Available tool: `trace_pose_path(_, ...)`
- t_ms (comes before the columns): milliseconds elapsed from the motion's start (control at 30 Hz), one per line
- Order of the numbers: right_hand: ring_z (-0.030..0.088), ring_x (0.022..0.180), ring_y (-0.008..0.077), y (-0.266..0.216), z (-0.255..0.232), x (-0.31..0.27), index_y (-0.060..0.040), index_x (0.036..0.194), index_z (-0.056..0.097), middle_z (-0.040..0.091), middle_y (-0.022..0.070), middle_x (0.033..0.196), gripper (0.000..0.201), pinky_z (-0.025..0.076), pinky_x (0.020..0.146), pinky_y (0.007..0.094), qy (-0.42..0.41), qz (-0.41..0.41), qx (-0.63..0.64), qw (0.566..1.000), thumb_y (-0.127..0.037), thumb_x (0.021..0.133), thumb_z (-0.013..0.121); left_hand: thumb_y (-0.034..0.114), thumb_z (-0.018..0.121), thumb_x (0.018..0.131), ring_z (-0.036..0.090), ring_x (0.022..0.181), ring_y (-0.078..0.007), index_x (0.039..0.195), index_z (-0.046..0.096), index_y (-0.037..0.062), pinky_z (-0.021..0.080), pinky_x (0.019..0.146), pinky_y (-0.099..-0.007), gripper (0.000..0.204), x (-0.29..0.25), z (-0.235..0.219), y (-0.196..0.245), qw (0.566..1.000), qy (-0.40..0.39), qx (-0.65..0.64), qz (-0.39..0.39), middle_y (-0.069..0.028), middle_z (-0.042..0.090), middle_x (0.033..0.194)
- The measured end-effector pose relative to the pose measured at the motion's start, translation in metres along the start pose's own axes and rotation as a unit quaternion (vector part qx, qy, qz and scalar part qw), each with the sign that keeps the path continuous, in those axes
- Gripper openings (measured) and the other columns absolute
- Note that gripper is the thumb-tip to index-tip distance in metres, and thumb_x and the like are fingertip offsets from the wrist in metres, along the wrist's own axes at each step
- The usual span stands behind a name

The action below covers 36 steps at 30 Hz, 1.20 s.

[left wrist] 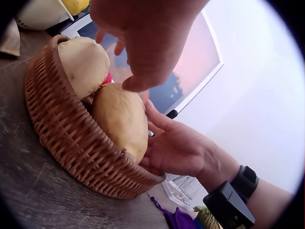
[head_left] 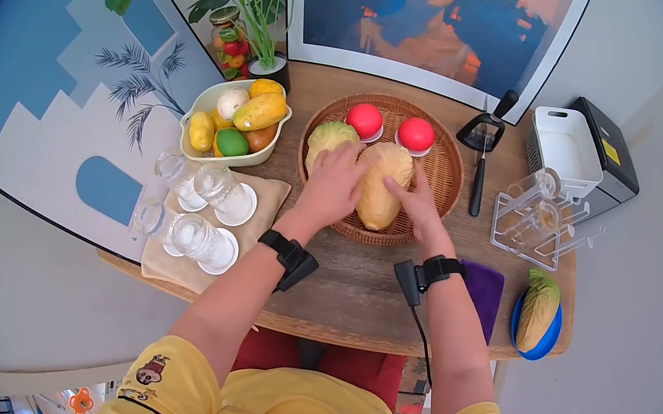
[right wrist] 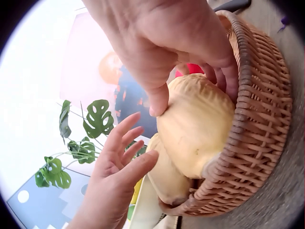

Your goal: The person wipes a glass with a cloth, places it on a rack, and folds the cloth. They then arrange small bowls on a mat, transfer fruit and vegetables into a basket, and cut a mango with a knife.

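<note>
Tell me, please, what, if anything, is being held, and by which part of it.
The right hand grips the nearer cabbage by its right side, as the head view shows; the left hand holds nothing.

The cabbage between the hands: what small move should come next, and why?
Probably ease the right hand away from the cabbage: it already lies inside the wicker basket, seemingly supported, and the left hand is open, not gripping it.
</note>
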State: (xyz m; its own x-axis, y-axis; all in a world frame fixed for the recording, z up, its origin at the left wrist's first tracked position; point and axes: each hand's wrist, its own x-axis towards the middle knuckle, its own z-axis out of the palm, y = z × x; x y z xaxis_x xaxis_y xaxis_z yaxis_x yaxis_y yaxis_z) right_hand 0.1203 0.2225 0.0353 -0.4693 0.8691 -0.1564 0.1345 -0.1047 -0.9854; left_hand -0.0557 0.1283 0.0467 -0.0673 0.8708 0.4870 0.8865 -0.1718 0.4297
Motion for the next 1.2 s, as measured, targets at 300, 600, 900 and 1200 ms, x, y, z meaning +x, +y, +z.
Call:
trace_pose_path(300, 0.045, 0.138, 0.0270, -0.002, 0.001, 0.001, -0.0011, 0.157, 0.023, 0.045, 0.0214, 0.149, 0.097, 0.037, 0.112, 0.0350, -0.014, 0.004, -0.079, 0.997, -0.034, 0.085, 0.079, 0.008, 0.065, 0.080, 0.042, 0.136, -0.0333, 0.137, 0.050, 0.0112, 0.028, 0.112, -0.0615, 0.059, -0.012, 0.014, 0.019, 0.989, -0.070, 0.127, -0.014, -0.0144, 0.051, 0.138)
trace_pose_path(600, 0.044, 0.138, 0.0302, 0.006, -0.012, -0.005, -0.0052, 0.157, 0.025, 0.042, 0.0241, 0.151, 0.094, 0.038, 0.111, 0.0386, -0.012, 0.039, -0.069, 0.997, -0.038, 0.087, 0.078, 0.007, 0.064, 0.079, 0.043, 0.134, -0.0335, 0.131, 0.054, 0.0091, 0.028, 0.111, -0.0608, 0.053, -0.020, 0.011, 0.023, 0.991, -0.037, 0.130, -0.018, -0.0142, 0.051, 0.133)
trace_pose_path(900, 0.064, 0.108, 0.0265, 0.004, -0.103, -0.106, -0.0047, 0.130, 0.059, 0.065, 0.0135, 0.124, 0.049, 0.052, 0.091, 0.0380, 0.199, -0.159, -0.230, 0.939, -0.021, 0.087, 0.075, 0.002, 0.060, 0.085, 0.050, 0.127, -0.0357, 0.128, 0.058, 0.0053, 0.039, 0.108, -0.0446, 0.044, -0.079, -0.041, 0.050, 0.998, 0.013, -0.050, -0.030, -0.0177, 0.056, 0.131)
trace_pose_path(1200, 0.054, 0.124, 0.0394, 0.075, -0.284, -0.246, 0.0024, 0.140, 0.046, 0.056, 0.0261, 0.133, 0.077, 0.043, 0.105, 0.0437, 0.475, 0.050, -0.446, 0.757, -0.031, 0.081, 0.081, -0.004, 0.057, 0.087, 0.065, 0.102, -0.0317, 0.119, 0.063, 0.0034, 0.050, 0.092, -0.0388, 0.033, -0.166, -0.075, 0.068, 0.965, -0.027, -0.187, -0.184, -0.0150, 0.068, 0.106)
